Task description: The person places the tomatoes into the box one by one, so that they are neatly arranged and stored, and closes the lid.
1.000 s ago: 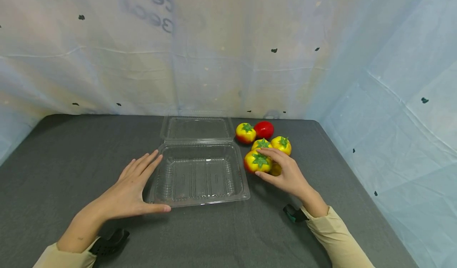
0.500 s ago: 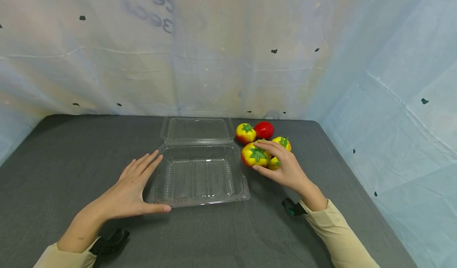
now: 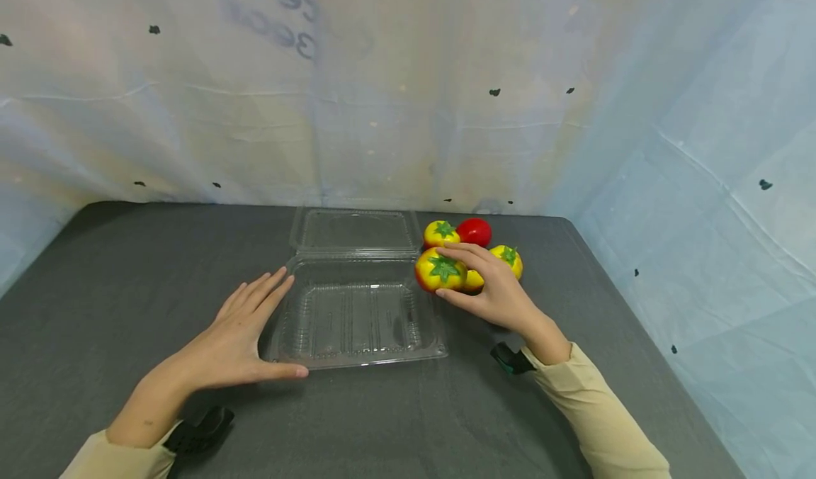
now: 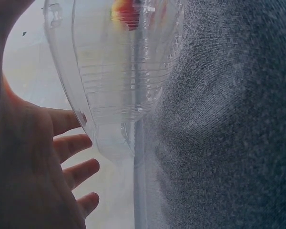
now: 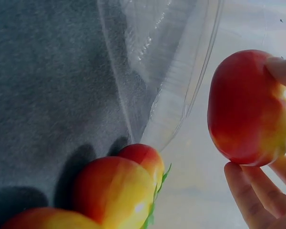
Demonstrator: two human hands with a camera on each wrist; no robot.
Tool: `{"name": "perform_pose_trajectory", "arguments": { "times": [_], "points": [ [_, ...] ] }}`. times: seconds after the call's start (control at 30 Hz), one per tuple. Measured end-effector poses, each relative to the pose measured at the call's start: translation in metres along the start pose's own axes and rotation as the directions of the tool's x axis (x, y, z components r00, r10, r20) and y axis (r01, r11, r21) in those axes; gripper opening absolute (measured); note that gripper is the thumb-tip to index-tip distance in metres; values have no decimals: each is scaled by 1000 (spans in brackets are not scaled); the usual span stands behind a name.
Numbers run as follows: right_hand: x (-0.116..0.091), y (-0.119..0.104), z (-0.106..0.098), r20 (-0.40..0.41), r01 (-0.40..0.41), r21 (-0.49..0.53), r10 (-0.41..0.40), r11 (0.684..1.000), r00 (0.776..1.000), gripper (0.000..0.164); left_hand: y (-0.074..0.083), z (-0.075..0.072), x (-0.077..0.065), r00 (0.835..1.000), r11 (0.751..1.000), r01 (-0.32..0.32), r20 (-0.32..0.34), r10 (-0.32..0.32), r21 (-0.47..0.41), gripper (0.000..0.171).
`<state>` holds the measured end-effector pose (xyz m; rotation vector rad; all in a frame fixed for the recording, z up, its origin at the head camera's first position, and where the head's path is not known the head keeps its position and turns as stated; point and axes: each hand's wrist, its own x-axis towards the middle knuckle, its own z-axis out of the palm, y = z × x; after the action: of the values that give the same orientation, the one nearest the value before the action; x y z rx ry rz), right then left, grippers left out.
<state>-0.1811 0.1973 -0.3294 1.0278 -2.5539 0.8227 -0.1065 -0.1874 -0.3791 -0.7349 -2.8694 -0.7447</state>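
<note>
My right hand (image 3: pixel 500 291) pinches a yellow-and-red toy tomato (image 3: pixel 426 273) with a green star-shaped leaf top, thumb on the near side and fingers on the far side. In the right wrist view this tomato (image 5: pixel 243 109) is held up off the table, near the container's right edge. My left hand (image 3: pixel 229 344) lies along the left side of a clear plastic clamshell container (image 3: pixel 370 360), fingers fairly straight and thumb spread towards its near left corner. In the left wrist view, fingertips (image 4: pixel 83 140) are right at the container's rim (image 4: pixel 69 90).
The container's lid (image 3: pixel 353 231) is folded back behind it. Right of the container sit more yellow tomatoes (image 3: pixel 511 261), one partly hidden by my right hand, and a plain red round fruit (image 3: pixel 474 232). Pale sheeting (image 3: pixel 382 110) rises behind the grey table (image 3: pixel 159 252).
My right hand has lifted the tomato and carried it left and slightly away, towards the container's right rim, leaving the other tomatoes behind. My left hand has stayed in place.
</note>
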Motion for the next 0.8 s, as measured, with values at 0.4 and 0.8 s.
{"name": "perform_pose_trajectory", "arguments": {
  "times": [0.4, 0.8],
  "points": [
    [9, -4, 5, 13, 30, 24, -30, 999, 999, 58, 3, 0, 3, 1000, 1000, 10, 13, -10, 0, 122],
    [21, -9, 13, 44, 83, 51, -85, 995, 995, 59, 5, 1, 5, 1000, 1000, 9, 12, -9, -11, 122]
  ]
}}
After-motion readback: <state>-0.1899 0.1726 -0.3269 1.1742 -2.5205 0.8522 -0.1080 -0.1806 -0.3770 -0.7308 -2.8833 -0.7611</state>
